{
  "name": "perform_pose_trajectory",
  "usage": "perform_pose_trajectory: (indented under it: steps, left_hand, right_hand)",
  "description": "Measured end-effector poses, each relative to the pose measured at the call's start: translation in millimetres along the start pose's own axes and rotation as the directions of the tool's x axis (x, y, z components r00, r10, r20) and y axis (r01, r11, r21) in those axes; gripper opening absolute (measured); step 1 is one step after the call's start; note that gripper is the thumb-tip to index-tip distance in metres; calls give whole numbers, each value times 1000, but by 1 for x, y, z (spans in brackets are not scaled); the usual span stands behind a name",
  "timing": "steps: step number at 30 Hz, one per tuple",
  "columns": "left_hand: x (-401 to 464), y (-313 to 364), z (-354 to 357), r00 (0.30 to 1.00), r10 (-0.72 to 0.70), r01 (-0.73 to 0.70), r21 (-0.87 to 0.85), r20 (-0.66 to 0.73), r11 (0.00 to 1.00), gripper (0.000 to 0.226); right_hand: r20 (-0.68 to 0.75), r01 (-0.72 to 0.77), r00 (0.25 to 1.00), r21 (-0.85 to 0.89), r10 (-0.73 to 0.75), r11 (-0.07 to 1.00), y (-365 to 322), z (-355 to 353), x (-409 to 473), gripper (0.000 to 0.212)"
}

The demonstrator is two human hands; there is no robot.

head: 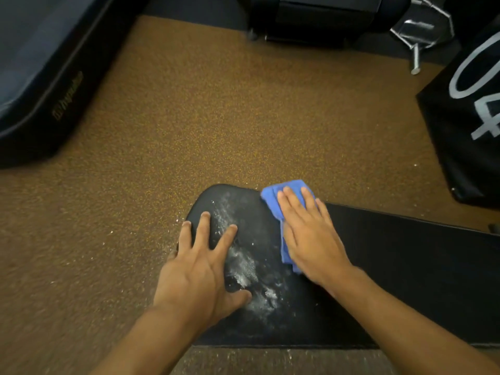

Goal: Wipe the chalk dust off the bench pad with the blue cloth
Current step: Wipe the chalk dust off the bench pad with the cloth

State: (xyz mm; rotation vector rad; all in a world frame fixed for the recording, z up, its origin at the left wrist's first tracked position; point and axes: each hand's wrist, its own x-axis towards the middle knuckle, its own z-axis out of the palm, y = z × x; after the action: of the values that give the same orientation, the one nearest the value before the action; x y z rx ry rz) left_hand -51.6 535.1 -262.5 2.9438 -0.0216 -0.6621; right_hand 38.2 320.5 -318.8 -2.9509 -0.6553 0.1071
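Note:
The black bench pad (259, 226) lies low in the middle of the view, its rounded end pointing away from me. White chalk dust (244, 269) streaks down its centre. My left hand (201, 266) rests flat on the pad's left edge with fingers spread and nothing in it. My right hand (311, 236) presses flat on the blue cloth (273, 197) at the pad's right edge. The cloth sticks out beyond my fingertips and along my thumb side; the rest is hidden under my palm.
Speckled brown rubber floor (216, 117) surrounds the pad, with chalk specks (173, 220) left of it. A dark mat (40, 77) lies at the far left, a black box with white numbers (470, 109) at the right, and metal gear (416, 39) at the top right.

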Motion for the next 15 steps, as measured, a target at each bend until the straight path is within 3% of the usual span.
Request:
perform_pose_trajectory:
  steps: [2,6,8,13,15]
  left_hand:
    - [0,0,2,1000,-5,5,2,5,1000,120]
    - [-1,0,0,1000,-9,9,18,14,1000,120]
    - [-1,0,-2,1000,-13,13,12,18,1000,119]
    - [0,0,1,1000,-14,14,2,24,1000,119]
    - [0,1,4,1000,-21,21,0,12,1000,119]
  right_hand:
    - [-10,-24,1000,1,24,1000,-18,4,13,60]
    - [68,232,971,-33,-229,972,-19,-2,-44,59]
    - [94,284,955,-30,-280,958,2,-6,-68,59]
    - [7,-36,999,7,36,999,5,-2,-7,63]
    - [-5,-64,998,38,64,997,-23,1,11,64]
